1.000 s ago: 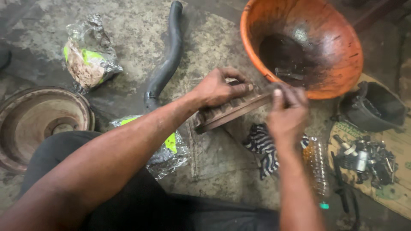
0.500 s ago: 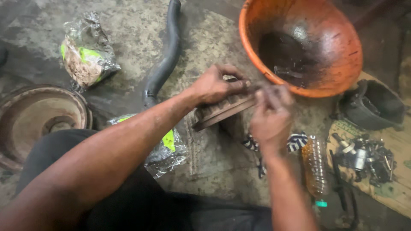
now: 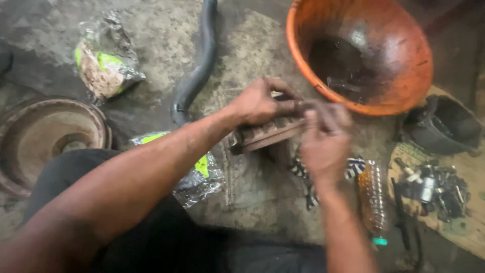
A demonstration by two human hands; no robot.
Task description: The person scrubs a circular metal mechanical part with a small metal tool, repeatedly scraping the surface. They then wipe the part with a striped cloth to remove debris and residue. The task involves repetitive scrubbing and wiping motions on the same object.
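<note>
both hands grip a grimy, flat brown metal part (image 3: 268,134) above the stained concrete floor (image 3: 252,45): left hand (image 3: 260,103) closed over its top, right hand (image 3: 323,139) pinching its end, beside a big orange plastic basin (image 3: 404,55) and a black rubber hose (image 3: 199,65).

Both hands met mid-frame: left hand (image 3: 257,105) gripped the part (image 3: 268,135) from the left, right hand (image 3: 325,140) from the right. Basin (image 3: 404,81) sat behind them, to the right. Hose (image 3: 198,71) lay behind-left. Rag (image 3: 353,167) under right hand, bottle (image 3: 375,199) just right of it. Drum (image 3: 45,136) far left. Bag (image 3: 103,65) behind drum.
</note>
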